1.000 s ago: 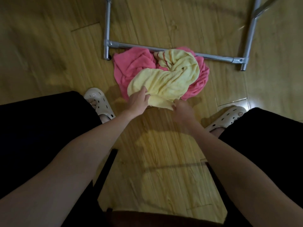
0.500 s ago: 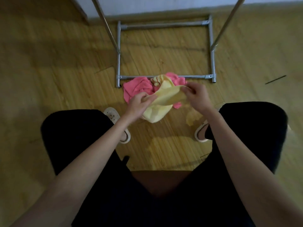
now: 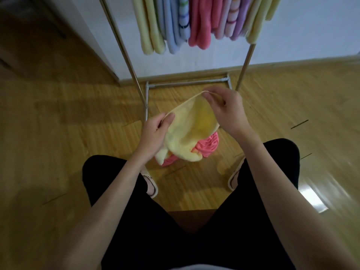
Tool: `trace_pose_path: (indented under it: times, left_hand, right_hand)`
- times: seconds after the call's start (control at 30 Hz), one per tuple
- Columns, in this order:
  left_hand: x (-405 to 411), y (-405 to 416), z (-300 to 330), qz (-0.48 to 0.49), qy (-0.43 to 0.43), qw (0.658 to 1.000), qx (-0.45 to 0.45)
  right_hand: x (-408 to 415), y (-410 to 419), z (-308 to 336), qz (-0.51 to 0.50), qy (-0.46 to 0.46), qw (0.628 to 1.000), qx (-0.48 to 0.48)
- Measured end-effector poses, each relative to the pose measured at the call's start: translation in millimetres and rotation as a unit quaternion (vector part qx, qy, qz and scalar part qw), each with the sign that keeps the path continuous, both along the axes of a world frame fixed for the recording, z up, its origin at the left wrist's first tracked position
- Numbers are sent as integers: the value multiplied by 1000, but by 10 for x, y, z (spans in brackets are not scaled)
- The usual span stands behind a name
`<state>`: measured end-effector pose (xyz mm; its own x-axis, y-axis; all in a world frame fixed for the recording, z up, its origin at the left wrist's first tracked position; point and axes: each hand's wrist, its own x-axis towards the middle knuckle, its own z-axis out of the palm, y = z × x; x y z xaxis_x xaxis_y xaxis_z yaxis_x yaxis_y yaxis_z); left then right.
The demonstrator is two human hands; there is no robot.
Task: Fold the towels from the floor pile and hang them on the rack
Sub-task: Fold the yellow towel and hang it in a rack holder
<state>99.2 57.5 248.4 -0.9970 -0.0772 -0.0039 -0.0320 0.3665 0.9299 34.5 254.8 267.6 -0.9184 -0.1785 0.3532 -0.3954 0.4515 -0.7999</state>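
Towels first: we have a yellow towel (image 3: pixel 191 131) up in the air in front of us, held by its top hem between both hands. Our left hand (image 3: pixel 155 133) pinches the hem at the lower left corner, thumb on top and fingers curled underneath. Our right hand (image 3: pixel 226 112) pinches the same hem higher up and to the right, fingertips closed on the thin edge, the rest of the fingers bent. Between the two grips the hem runs in a slack curve, and the cloth sags below it in a loose pouch (not flat, not folded).

Under the hanging cloth, a pink towel (image 3: pixel 207 146) lies crumpled on the wooden floor (image 3: pixel 78 123), partly hidden by the yellow one. It sits just in front of the rack (image 3: pixel 128 61), whose metal base frame rests on the floor near the white wall (image 3: pixel 311 36).

Up on the rack, hung towels (image 3: pixel 194 22) dangle side by side: yellow, blue, striped, pink, lilac, then yellow at the right end.

Our legs in black shorts (image 3: pixel 116 182) fill the lower view, with pale sandals (image 3: pixel 151 185) on our feet either side of the pile.
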Motion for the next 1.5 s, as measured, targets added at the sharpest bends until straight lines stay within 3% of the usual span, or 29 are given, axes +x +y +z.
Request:
trace_pose_path:
  times: [0.1, 0.2, 0.37, 0.53, 0.7, 0.9, 1.23, 1.5]
  left_hand:
    - [10, 56, 299, 62, -29, 988, 142]
    - [-17, 106, 550, 101, -59, 969, 218]
    - [-9, 120, 837, 138, -87, 946, 279]
    - [47, 57, 1068, 137, -114, 930, 320]
    - [105, 38, 1185, 130, -122, 932, 315]
    - [180, 95, 1225, 133, -86, 955, 250]
    - [161, 191, 1320, 83, -20, 988, 132]
    - [55, 95, 1351, 137, -24, 982, 131]
  right_hand:
    - [56, 90, 96, 9, -6, 1000, 22]
    - [149, 175, 164, 18, -15, 998, 61]
    - [398, 283, 155, 28, 25, 995, 96]
    - [697, 259, 183, 137, 48, 984, 99]
    - [998, -125, 235, 257, 4, 963, 78]
    - [1037, -461, 249, 212, -43, 975, -47]
    - [881, -557, 237, 280, -151, 947, 42]
    - [858, -349, 262, 258, -129, 955, 67]
